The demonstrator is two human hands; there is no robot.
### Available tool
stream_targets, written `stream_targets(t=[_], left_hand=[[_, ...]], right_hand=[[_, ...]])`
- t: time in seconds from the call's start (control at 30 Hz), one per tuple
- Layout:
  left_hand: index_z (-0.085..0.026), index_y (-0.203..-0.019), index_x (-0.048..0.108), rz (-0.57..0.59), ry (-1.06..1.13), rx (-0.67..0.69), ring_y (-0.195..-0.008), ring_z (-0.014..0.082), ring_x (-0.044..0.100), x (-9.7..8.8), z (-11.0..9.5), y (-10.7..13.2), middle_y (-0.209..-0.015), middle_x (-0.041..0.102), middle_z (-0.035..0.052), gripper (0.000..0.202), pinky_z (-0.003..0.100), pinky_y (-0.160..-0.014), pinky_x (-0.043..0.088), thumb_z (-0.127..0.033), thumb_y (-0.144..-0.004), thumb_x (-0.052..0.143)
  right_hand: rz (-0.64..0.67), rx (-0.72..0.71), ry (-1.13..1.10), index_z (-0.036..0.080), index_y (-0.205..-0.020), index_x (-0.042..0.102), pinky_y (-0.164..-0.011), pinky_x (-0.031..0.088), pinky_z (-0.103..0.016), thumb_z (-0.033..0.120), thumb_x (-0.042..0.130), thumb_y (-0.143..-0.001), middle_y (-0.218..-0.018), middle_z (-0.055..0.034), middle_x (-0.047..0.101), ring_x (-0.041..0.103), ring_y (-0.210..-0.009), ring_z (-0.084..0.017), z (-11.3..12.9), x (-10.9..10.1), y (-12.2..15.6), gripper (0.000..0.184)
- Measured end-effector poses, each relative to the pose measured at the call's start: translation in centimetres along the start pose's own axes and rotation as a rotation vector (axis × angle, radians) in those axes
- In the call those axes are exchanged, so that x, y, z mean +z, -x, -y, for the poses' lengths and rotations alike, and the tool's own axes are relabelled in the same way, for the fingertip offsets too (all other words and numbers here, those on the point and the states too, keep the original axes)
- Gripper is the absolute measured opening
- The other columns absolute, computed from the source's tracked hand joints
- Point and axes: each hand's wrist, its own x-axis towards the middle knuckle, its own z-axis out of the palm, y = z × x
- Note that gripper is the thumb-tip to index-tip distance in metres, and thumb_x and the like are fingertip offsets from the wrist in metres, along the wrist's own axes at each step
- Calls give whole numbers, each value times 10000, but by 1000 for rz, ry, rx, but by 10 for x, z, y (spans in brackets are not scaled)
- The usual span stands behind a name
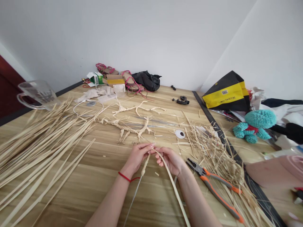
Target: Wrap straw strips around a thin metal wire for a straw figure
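Note:
My left hand (138,156) and my right hand (169,159) meet over the middle of the wooden table (94,189), fingers pinched together. Between them they hold a metal wire partly wrapped in pale straw (145,167) and a long flat straw strip (174,186). The strip trails back toward me past my right wrist. A red string is tied round my left wrist. Just beyond my hands lie two finished wrapped-straw branch shapes (132,127).
A big sheaf of long straw strips (40,142) covers the left side. Orange-handled pliers (213,186) lie right of my right hand beside a pile of straw scraps (217,151). A glass jug (38,93), tape roll (180,134), sandals, black bag, yellow-black bag and teal toy (255,126) stand farther off.

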Motion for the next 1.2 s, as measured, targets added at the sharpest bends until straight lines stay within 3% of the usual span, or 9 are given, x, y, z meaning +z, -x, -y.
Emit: stream_targets(t=[0.37,0.53,1.2], left_hand=[[-162,-808,723,-45,5,-7,-795,159,600,3,-5,2,-830,698,57,137,276,-761,459,-252,-719,671],[-155,-823,719,-49,30,-15,-803,159,597,2,-2,1,-828,692,52,150,283,-774,456,-253,-720,672],[-157,-770,719,-70,33,-9,-744,168,596,6,-8,1,-740,679,45,148,301,-753,458,-268,-673,702]], right_hand=[[71,59,-50,38,-888,637,-390,491,-134,108,442,-846,-543,-26,630,583,-395,-81,2,-3,1,212],[20,59,-93,21,-877,632,-411,506,-129,75,437,-842,-537,-18,624,583,-402,-77,1,-5,-3,205],[70,-40,-40,11,-858,655,-439,506,-120,68,547,-798,-573,-25,615,586,-435,-70,-3,-4,-3,136]])
